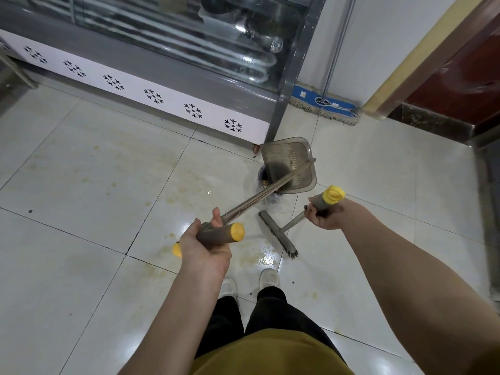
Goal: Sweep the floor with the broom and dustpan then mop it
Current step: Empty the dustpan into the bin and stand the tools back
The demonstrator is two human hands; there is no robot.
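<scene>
Where the dustpan [290,161] points: its long axis runs from near left to far right, with the steel shaft rising away from the grip to the pan at the far end.
Dustpan and hand: the left hand [203,244] holds the near end. The pan is well away from it, tilted steeply over a small bin [263,177] beside the cabinet leg.
Left hand: palm up, fingers curled round the grey crossbar grip and thumb stretched along the shaft.
Dustpan looks: a translucent grey-brown pan with a row of comb teeth inside. The shaft is shiny and the crossbar has a yellow cap at each end.
Broom [278,235] axis: the shaft slants from the grip down and left to the head. The head lies on the floor [81,171], running from upper left to lower right.
Broom and hand: the right hand [324,215] is at the top of the shaft, with the head below it and to its left, in front of the shoes [269,277].
Right hand: wrapped tightly round the grey grip just under its yellow cap.
Broom looks: a narrow grey head with short dark bristles.
Mop [323,104]: a blue flat head with a pale fringe rests on the floor by the wall, and its metal handle leans upward.
Floor: glossy pale tiles with yellowish stains and a wet sheen near the broom.
Cabinet [162,85]: glass-fronted, with a white panel cut with dark patterns.
</scene>
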